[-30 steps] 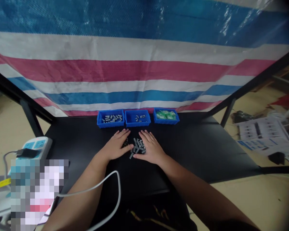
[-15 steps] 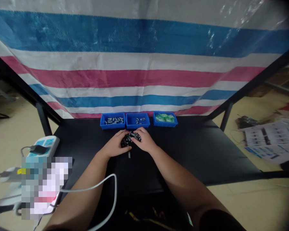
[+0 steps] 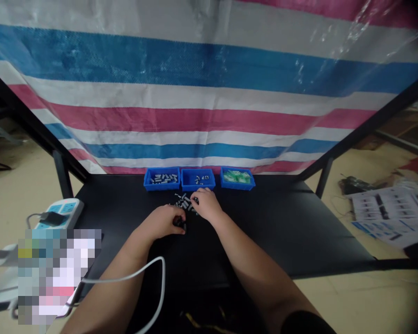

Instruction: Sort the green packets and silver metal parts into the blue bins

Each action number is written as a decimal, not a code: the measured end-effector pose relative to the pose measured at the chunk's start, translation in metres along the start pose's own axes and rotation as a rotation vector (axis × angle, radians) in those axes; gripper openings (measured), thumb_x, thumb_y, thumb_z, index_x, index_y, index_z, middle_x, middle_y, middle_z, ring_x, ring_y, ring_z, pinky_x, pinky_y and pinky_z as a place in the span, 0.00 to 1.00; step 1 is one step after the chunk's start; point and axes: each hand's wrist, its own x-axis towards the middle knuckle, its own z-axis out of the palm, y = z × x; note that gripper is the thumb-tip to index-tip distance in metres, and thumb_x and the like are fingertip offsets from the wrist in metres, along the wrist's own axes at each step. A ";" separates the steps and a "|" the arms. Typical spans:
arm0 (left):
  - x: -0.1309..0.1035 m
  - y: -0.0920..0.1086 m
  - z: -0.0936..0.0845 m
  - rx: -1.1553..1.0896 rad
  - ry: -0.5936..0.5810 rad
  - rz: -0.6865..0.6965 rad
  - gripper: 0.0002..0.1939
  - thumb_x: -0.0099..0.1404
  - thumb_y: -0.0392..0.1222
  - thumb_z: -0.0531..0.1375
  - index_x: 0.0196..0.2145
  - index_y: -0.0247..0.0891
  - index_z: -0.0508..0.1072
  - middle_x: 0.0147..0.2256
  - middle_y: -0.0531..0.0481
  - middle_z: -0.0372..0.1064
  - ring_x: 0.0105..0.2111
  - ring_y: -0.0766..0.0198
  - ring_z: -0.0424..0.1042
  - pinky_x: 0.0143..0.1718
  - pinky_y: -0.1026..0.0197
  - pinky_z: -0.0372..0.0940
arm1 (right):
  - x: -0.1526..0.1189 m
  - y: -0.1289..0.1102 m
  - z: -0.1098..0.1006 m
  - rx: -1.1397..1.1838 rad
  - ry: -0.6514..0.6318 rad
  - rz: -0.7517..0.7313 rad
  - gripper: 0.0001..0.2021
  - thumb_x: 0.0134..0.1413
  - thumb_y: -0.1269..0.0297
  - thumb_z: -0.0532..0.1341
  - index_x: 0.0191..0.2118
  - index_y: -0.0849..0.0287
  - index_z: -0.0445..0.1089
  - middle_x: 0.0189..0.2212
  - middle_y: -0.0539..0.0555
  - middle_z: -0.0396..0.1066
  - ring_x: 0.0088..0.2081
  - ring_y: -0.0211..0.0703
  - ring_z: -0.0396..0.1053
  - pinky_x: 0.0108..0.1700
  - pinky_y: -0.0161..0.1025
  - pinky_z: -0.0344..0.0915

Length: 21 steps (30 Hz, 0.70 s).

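On the black tabletop lies a loose pile of small grey metal cylinders and screw-like pieces [image 3: 184, 202]. My left hand [image 3: 162, 221] is at the near left of the pile, thumb and fingers curled round something small and dark that I cannot make out. At the pile's right edge my right hand [image 3: 207, 204] has its fingertips drawn together; what they hold, if anything, is too small to name. Behind the pile stand a blue bin of grey metal cylinders [image 3: 162, 187] and a blue bin with several small shiny pieces [image 3: 198, 186].
A third blue bin [image 3: 237, 185] holds green and clear packets. To the left are a white power strip [image 3: 69, 211] with plugs and a blurred-out device. A white cable [image 3: 163, 278] crosses over my left forearm. A striped tarp [image 3: 195, 120] hangs behind the table [image 3: 282, 232].
My hands have moved apart from round the pile, the left one toward me and slightly left. The pile now shows between them, more spread. The view has tilted up slightly.
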 end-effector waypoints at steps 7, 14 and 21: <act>0.004 -0.001 0.012 0.034 0.044 0.053 0.18 0.59 0.36 0.64 0.47 0.48 0.80 0.36 0.53 0.80 0.34 0.59 0.77 0.37 0.60 0.63 | -0.004 0.000 0.002 -0.022 0.047 0.006 0.05 0.60 0.64 0.66 0.39 0.52 0.80 0.38 0.54 0.77 0.46 0.52 0.67 0.48 0.45 0.59; 0.008 0.003 0.019 0.088 0.046 0.119 0.10 0.65 0.36 0.62 0.42 0.45 0.81 0.41 0.49 0.79 0.40 0.56 0.78 0.43 0.57 0.68 | -0.002 0.008 0.000 0.132 0.098 -0.024 0.06 0.59 0.72 0.64 0.38 0.55 0.79 0.35 0.52 0.76 0.39 0.45 0.69 0.46 0.40 0.63; 0.008 0.000 0.008 -0.066 0.341 0.076 0.08 0.71 0.42 0.59 0.46 0.44 0.76 0.45 0.47 0.75 0.41 0.59 0.76 0.43 0.59 0.68 | -0.009 0.025 -0.009 0.223 0.110 -0.056 0.08 0.57 0.72 0.65 0.41 0.56 0.79 0.39 0.54 0.76 0.44 0.47 0.71 0.50 0.43 0.66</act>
